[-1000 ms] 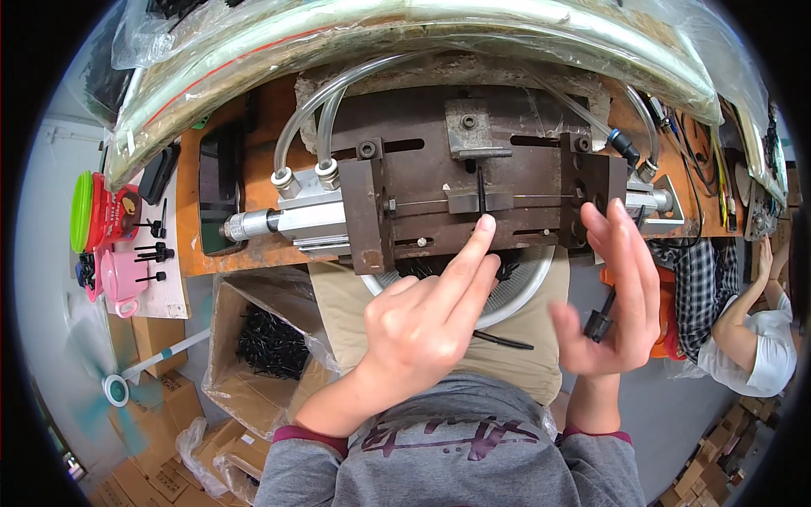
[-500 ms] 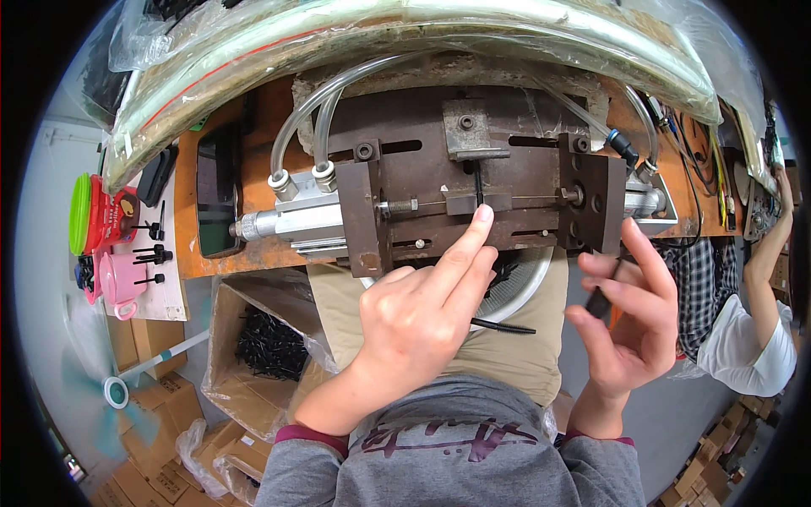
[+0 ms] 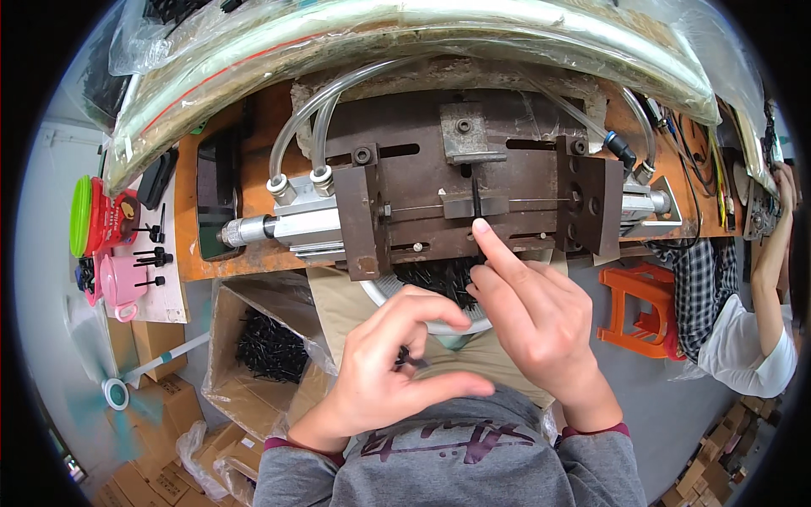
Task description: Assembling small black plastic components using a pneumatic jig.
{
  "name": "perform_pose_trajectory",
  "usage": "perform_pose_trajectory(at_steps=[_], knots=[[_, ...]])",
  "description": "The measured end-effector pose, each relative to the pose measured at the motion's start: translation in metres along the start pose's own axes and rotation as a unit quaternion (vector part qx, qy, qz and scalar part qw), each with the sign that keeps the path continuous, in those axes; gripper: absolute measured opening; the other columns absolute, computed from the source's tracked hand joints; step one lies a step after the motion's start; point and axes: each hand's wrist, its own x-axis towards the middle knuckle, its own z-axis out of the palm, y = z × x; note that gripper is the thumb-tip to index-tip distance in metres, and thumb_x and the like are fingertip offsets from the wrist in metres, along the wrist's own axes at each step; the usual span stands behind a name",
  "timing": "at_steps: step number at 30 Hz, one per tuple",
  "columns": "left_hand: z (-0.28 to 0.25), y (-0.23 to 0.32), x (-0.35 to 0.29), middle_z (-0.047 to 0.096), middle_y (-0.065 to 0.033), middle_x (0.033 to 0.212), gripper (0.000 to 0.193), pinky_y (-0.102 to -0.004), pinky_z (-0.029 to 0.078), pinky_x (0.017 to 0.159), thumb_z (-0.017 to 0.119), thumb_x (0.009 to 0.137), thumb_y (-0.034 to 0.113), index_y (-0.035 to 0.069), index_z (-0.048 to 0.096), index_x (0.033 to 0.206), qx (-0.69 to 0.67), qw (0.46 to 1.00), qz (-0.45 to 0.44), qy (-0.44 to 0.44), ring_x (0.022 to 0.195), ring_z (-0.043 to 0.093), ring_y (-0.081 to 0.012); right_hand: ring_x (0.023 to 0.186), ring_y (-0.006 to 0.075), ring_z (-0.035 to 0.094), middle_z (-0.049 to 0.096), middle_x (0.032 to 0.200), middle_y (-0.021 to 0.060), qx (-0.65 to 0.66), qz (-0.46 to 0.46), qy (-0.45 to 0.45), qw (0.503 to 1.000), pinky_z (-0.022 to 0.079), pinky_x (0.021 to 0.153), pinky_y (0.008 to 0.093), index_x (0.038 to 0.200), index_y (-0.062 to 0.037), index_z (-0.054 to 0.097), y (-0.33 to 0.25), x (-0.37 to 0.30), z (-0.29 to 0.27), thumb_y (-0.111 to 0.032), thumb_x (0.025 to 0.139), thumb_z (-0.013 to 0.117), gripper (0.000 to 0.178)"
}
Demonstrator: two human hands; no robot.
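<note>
A slim black rod [image 3: 476, 194] lies across the small metal block in the middle of the brown machine fixture [image 3: 405, 169], pointing toward me. My right hand [image 3: 545, 329] has its index finger stretched out, the fingertip touching the rod's near end; its other fingers are loosely bent. Lower and to the left, my left hand [image 3: 380, 363] is turned sideways, thumb and index finger apart. Its lower fingers curl around a small black piece [image 3: 410, 359], mostly hidden in the palm. Beneath the hands, a white bowl [image 3: 382, 294] on my lap holds many black rods.
Silver air cylinders [image 3: 308, 228] with clear hoses flank the fixture. A cardboard box [image 3: 228, 338] of black pieces stands at left, near a fan [image 3: 116, 393]. Pink cups [image 3: 122, 279] sit on a side table. At right are an orange stool [image 3: 638, 304] and another person [image 3: 752, 342].
My left hand has drawn back from the fixture, and the black brush under it has gone from sight. My right hand has moved in to the rod. The cylinders' bolt ends have pulled outward.
</note>
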Motion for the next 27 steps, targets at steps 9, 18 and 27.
perform_pose_trajectory(at_steps=[9, 18, 27], knots=[[-0.005, 0.006, 0.0, 0.059, -0.0126, 0.092, 0.049, -0.0238, 0.043, 0.058, 0.038, 0.105, 0.037, -0.008, 0.05, 0.12, -0.328, 0.935, -0.13, -0.029, 0.066, 0.051, -0.0124, 0.048, 0.0121, 0.052, 0.069, 0.116, 0.0134, -0.05, 0.034, -0.045, 0.997, 0.042, 0.048, 0.0251, 0.085, -0.0019, 0.064, -0.01, 0.014, -0.004, -0.005, 0.069, 0.074, 0.019], [-0.005, 0.012, 0.003, 0.065, -0.0331, 0.107, 0.044, -0.0343, 0.057, 0.067, 0.039, 0.104, 0.03, -0.011, 0.051, 0.115, -0.368, 0.909, -0.193, -0.041, 0.083, 0.071, -0.0332, 0.049, 0.0133, 0.051, 0.069, 0.117, 0.0115, -0.036, 0.042, -0.039, 0.998, 0.041, 0.047, 0.0263, 0.085, -0.0028, 0.065, -0.009, 0.012, -0.004, -0.006, 0.067, 0.077, 0.022], [-0.009, 0.014, -0.002, 0.058, -0.0359, 0.12, 0.048, -0.0412, 0.057, 0.079, 0.036, 0.104, 0.029, -0.014, 0.046, 0.123, -0.426, 0.881, -0.189, -0.079, 0.093, 0.069, -0.041, 0.058, 0.017, 0.058, 0.07, 0.109, 0.0099, 0.118, 0.042, -0.034, 0.991, 0.045, 0.053, 0.0279, 0.083, -0.0039, 0.067, 0.003, 0.005, -0.016, -0.009, 0.062, 0.08, 0.025]])
